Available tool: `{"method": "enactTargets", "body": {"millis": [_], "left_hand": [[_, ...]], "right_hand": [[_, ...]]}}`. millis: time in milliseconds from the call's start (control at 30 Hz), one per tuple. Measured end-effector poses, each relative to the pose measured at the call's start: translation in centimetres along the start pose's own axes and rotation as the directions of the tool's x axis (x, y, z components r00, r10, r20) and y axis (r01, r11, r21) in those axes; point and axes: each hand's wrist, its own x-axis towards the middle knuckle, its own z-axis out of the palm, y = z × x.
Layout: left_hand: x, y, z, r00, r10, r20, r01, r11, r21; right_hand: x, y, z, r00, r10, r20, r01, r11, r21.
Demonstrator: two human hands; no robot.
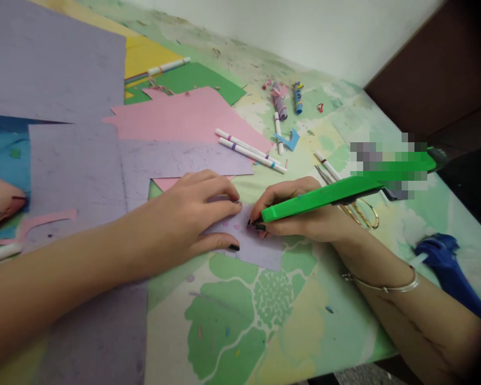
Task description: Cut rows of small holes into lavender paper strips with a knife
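A small lilac paper piece (260,251) with pink marks lies on the patterned tablecloth. My left hand (208,214) rests on its left part, fingers and thumb spread. At the paper's right edge, my right hand (300,211) is closed around a long green tool (316,200) like a craft knife. The tool slants up to the right, with its lower end at my fingertips; its tip is hidden by them.
Gold-handled scissors (366,214) lie behind my right wrist, a blue glue gun (444,262) to its right. Large lilac sheets (76,160), pink paper (180,117) and markers (252,155) lie left and beyond. Small decorated paper rolls (297,99) are farther back.
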Motion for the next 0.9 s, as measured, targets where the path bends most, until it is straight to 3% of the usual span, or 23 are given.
{"method": "enactTargets", "body": {"millis": [900], "left_hand": [[0.38, -0.56, 0.29, 0.997, 0.064, -0.035, -0.065, 0.997, -0.039]], "right_hand": [[0.37, -0.03, -0.41, 0.999, 0.023, 0.035, -0.027, 0.992, 0.123]]}}
